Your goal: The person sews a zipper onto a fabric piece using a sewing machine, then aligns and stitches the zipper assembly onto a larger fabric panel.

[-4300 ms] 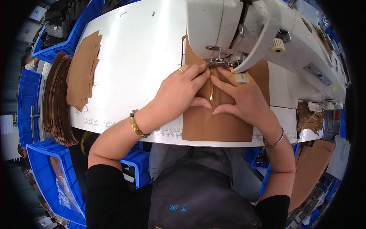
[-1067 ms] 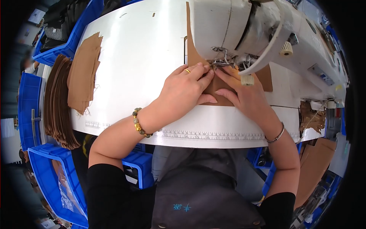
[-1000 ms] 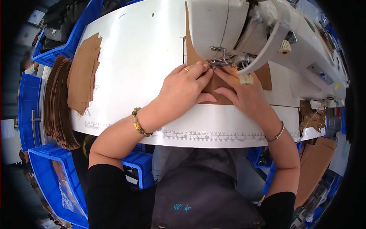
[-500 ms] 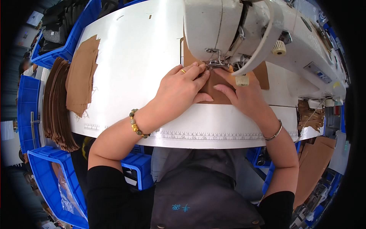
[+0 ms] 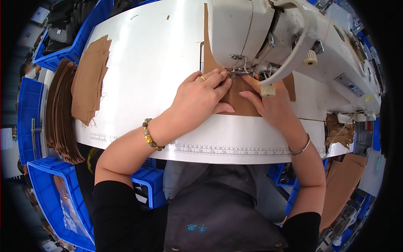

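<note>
A piece of brown fabric (image 5: 241,106) lies flat beneath the head of a white sewing machine (image 5: 233,31). My left hand (image 5: 197,97) rests on it with fingers stretched out and thumb apart, the fingertips close to the presser foot (image 5: 240,72). On the other side my right hand (image 5: 273,108) lies on the same fabric, thumb spread toward the left hand. Its other fingertips are partly hidden behind the machine's guard and a cream knob (image 5: 268,90). The needle itself cannot be made out.
Brown fabric pieces (image 5: 90,82) lie at the table's left, beside a thick brown stack (image 5: 61,113). Blue bins (image 5: 58,168) stand around the left side. A ruler strip (image 5: 218,151) runs along the front edge. More brown pieces (image 5: 339,130) and cardboard (image 5: 344,185) are at right.
The brown fabric now reaches farther back along the machine's left side. Both hands keep nearly the same pose on it. The whole view has shifted slightly.
</note>
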{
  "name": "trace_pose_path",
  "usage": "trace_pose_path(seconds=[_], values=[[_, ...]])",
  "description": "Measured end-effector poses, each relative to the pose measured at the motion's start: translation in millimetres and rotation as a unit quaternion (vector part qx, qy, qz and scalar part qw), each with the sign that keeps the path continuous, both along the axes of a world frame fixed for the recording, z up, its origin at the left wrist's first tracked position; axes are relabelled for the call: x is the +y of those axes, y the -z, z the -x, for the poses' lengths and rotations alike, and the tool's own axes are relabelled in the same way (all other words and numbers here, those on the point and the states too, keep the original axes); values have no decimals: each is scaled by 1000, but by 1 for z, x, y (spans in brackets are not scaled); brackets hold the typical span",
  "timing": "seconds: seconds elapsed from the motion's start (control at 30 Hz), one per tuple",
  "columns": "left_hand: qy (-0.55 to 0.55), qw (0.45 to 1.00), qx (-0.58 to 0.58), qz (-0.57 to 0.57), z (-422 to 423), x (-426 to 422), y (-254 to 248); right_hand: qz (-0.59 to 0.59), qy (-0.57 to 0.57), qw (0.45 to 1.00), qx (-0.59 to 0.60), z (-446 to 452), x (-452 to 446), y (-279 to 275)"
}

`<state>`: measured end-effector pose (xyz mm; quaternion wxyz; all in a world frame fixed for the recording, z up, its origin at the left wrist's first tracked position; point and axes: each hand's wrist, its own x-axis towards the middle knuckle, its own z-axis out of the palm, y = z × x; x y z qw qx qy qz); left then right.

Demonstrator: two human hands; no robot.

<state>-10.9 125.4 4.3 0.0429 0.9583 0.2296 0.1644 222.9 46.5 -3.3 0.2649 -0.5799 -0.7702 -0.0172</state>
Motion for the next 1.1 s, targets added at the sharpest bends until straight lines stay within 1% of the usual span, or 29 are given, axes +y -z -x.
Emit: trace_pose_path(seconds=[0.23, 0.5, 0.63, 0.7, 0.73, 0.8, 0.83, 0.87, 0.93, 0.97, 1.0, 1.1], values=[[0, 1000, 0, 6, 0, -1, -1, -6, 0, 1000, 13, 1, 0, -2], [1, 1000, -2, 30, 0, 2, -2, 0, 0, 1000, -14, -2, 2, 1], [0, 1000, 0, -1, 2, 2, 0, 3, 5, 1000, -28, 1, 0, 1], [-22, 998, -18, -48, 4, 2, 1, -37, 1, 996, -80, 8, -3, 3], [-22, 998, -19, -48, 5, 2, 3, -38, 1, 996, -81, 15, -7, -1], [-41, 998, -16, -43, 7, 1, 4, 12, 26, 985, -173, 35, -25, -9], [-41, 998, -17, -44, 7, 1, 3, 47, 1, 985, -165, 44, -36, -8], [-28, 998, -36, -37, 7, 1, 2, 47, 2, 985, -165, 51, -41, -10], [-13, 998, -55, -29, 7, -2, 2, 35, -42, 971, -233, 63, -49, -17], [-1, 998, -55, -6, 7, -4, 3, 23, -51, 967, -250, 67, -50, -18], [11, 998, -54, 18, 7, -5, 4, 23, -49, 967, -249, 67, -49, -19], [23, 998, -63, 18, 9, -4, 4, 30, -46, 967, -250, 66, -48, -20]])
